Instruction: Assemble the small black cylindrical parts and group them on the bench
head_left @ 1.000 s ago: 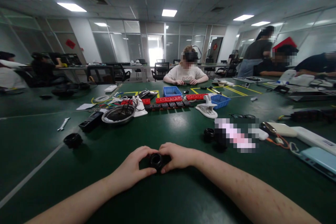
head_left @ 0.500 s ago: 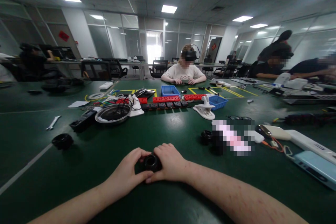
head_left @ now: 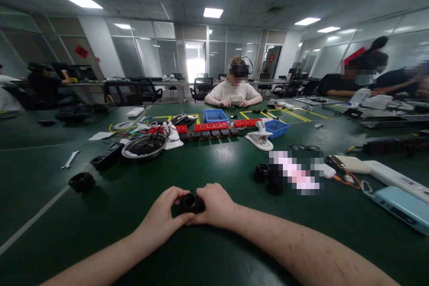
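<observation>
A black, round, hollow part (head_left: 190,202) sits low over the green table (head_left: 140,259), its ringed opening turned up toward me. My left hand (head_left: 170,208) curves round its left side, index finger at the far rim and thumb at the near edge. From the right, my right hand (head_left: 216,205) grips the same part, its thumb meeting the left thumb in front. My right hand hides the part's right side. Another black ring-shaped part (head_left: 81,182) rests far to the left, and a similar one (head_left: 262,172) lies to the right.
Beyond my hands lie a wrench (head_left: 70,160), a metal bowl (head_left: 145,146), red power strips (head_left: 211,126), a white clamp base (head_left: 259,136) and blue bins (head_left: 276,128). A light-blue device (head_left: 402,208) is at right. Across the table sits a person (head_left: 233,91) in a headset.
Both hands still hold the black part, which has tilted slightly and shifted a little away from me. The view has shifted slightly.
</observation>
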Available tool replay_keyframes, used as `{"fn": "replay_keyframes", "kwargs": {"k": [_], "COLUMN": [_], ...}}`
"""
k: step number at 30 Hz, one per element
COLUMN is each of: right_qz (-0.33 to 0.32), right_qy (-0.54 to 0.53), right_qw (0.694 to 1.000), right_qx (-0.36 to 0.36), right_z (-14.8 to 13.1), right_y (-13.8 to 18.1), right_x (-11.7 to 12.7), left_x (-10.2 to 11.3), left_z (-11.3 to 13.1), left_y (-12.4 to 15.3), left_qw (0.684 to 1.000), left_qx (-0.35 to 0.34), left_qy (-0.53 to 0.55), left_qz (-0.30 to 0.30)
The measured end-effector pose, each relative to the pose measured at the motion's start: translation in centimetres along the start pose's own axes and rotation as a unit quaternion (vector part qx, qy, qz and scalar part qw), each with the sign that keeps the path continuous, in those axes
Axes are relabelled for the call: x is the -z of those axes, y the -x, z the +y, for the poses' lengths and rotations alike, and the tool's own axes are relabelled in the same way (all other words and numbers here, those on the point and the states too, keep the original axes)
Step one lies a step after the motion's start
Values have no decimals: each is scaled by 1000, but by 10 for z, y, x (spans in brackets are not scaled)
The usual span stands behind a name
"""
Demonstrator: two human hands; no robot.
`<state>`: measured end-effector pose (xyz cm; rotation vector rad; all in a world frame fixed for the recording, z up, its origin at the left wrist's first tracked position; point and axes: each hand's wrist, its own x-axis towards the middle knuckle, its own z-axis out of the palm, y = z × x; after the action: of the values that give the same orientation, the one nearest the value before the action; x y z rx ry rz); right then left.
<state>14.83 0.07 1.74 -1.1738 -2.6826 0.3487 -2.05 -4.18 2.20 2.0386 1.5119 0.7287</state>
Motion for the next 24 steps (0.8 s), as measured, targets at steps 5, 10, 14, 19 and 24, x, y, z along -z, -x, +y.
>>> {"fn": "replay_keyframes", "kwargs": {"k": [5,10,14,19,24], "right_qz": [12,-96,-120,-43,12], "right_qy": [-6,-101,-146,-59,54], "right_qw": [999,977,973,995,997], "right_qx": [50,159,135,64,45], "right_z": [2,23,29,11,-3], "right_y": [1,-5,-7,-2,2], "right_x": [3,14,12,3,4], "left_x": [8,22,24,13,7], "left_z": [-6,-6,-2,-2,-5], "left_y": [-4,-8,-8,-4,-1], "left_qw": [998,983,982,994,998], "left_qx": [-36,-73,-61,-3,5], "left_qy": [25,64,57,25,14], "left_qz": [-48,-156,-167,-111,-62]}}
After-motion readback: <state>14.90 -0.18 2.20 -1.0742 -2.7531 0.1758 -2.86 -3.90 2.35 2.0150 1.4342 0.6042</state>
